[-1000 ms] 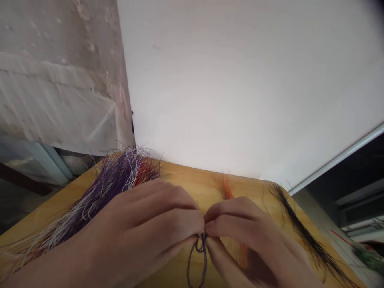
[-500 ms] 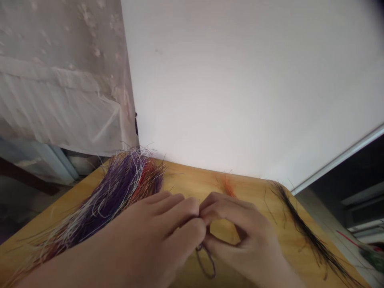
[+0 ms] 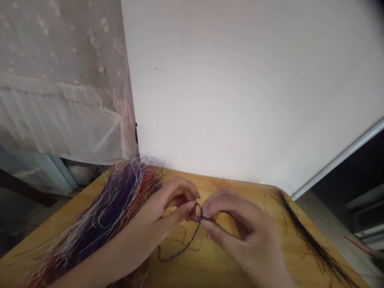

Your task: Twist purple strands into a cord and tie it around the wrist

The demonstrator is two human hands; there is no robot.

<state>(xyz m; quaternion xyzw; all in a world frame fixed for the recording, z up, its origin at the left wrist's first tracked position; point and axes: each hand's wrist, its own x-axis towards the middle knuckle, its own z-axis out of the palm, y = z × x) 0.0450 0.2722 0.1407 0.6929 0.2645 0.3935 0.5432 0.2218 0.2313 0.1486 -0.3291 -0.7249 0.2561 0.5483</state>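
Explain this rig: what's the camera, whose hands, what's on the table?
There is no machine here. The picture comes from a camera worn on a person's head, looking forward and down, so these are that person's own bare hands. The left hand and right hand pinch a thin twisted purple cord between their fingertips. On the wooden table lie a large bundle of purple, white and orange fibres and, to the right, a bunch of black fibres.

Thin twisted purple cord (image 3: 186,245) — small top loop, tail curving left.
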